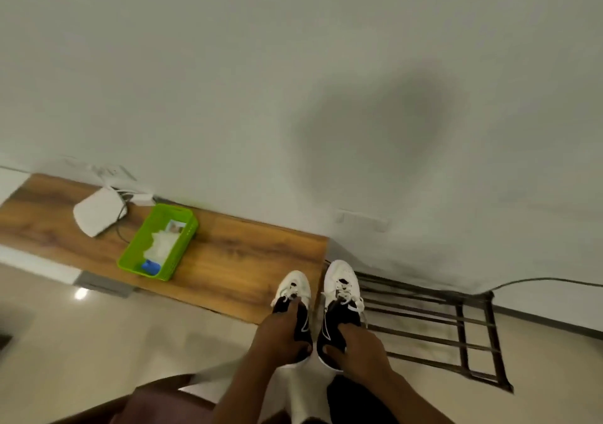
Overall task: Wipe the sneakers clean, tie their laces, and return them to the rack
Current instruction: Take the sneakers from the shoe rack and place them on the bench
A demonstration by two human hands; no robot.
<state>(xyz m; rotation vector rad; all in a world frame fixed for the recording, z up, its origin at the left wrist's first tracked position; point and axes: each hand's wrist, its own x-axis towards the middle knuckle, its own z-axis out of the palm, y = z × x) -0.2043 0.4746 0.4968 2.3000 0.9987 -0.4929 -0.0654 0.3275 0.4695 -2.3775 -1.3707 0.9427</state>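
I hold two sneakers in the air, toes pointing away from me. The left sneaker (295, 290) has a white toe and black heel; my left hand (277, 335) grips it with fingers tucked into its opening. The right sneaker (341, 286) looks the same; my right hand (355, 345) grips its heel part. Both pairs of laces look knotted, though blur hides detail. The dark metal rack (434, 325) stands just right of the shoes, its bars bare, below my right hand's level.
A wooden table (235, 260) sits to the left against the white wall. On it stand a green basket (130, 254) with white wipes and a blue item, and a white router (94, 215) with cables. A cable runs along the wall at right.
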